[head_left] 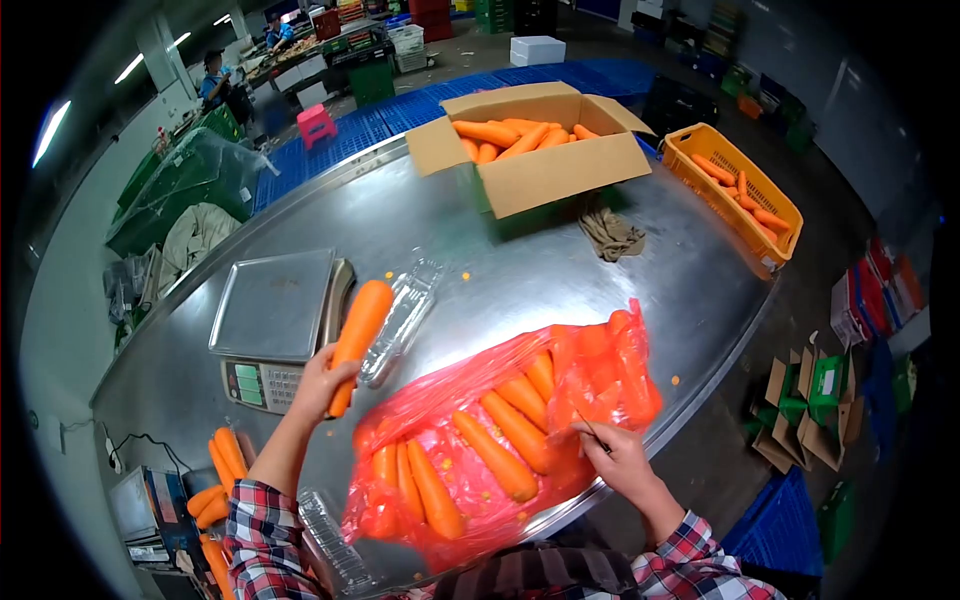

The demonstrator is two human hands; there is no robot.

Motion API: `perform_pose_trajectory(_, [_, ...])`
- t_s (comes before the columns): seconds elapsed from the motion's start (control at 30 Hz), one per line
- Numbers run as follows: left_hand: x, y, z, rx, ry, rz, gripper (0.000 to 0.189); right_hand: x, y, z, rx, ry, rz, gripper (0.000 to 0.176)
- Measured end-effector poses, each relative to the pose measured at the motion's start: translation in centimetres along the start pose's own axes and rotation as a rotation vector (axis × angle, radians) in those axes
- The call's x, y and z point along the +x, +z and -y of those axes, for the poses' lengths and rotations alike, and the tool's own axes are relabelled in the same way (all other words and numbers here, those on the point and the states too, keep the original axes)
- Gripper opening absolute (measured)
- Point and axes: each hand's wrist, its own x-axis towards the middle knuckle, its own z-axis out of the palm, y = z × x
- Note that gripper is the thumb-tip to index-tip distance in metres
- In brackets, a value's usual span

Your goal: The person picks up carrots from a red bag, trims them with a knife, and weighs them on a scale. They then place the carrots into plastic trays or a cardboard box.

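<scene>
My left hand is closed round a large carrot, held upright at a slant beside the scale. Just right of that carrot lies a clear plastic tray. In front of me a red plastic bag is spread open, with several carrots lying in it. At the bag's right side my right hand is closed, its fingers pinched together on something thin and dark that I cannot make out. Another clear tray is near my left sleeve.
A cardboard box of carrots stands at the table's far side, a crumpled cloth near it. An orange crate with carrots is at the right edge. Loose carrots lie at lower left. Two people stand far back left.
</scene>
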Motion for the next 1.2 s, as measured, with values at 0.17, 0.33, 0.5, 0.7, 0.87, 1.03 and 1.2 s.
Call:
perform_pose_trajectory(0.17, [5.9, 11.6, -6.7, -0.086, 0.051, 0.089, 0.032, 1.8, -5.9, -1.9, 0.064, 0.001, -0.028, 0.019])
perform_pose_trajectory(0.33, [20.9, 20.3, -13.5, -0.004, 0.29, -0.041, 0.04, 1.7, -12.7, -6.7, 0.042, 0.069, -0.156, 0.021])
perform_pose_trajectory(0.5, [28.9, 27.3, -19.0, -0.145, 0.434, -0.034, 0.065, 1.3, -16.8, -10.8, 0.026, 0.171, -0.317, 0.018])
perform_pose_trajectory(0.7, [21.8, 24.9, -12.1, 0.16, 0.234, 0.173, 0.038, 3.1, -18.2, -13.7, 0.097, 0.359, -0.264, 0.02])
perform_pose_trajectory(0.87, [10.1, 16.6, -5.4, 0.334, 0.076, 0.066, 0.028, 5.4, -15.3, -10.4, 0.11, 0.246, -0.11, 0.022])
perform_pose_trajectory(1.03, [0.3, 11.4, 2.9, 0.254, 0.022, 0.017, 0.021, 5.1, -7.1, -4.8, -0.084, -0.297, 0.347, 0.046])
perform_pose_trajectory(1.2, [-6.5, 12.7, 5.4, 0.813, 0.442, 0.092, 0.019, 3.7, -3.2, -2.7, -0.461, -0.32, 0.636, 0.043])
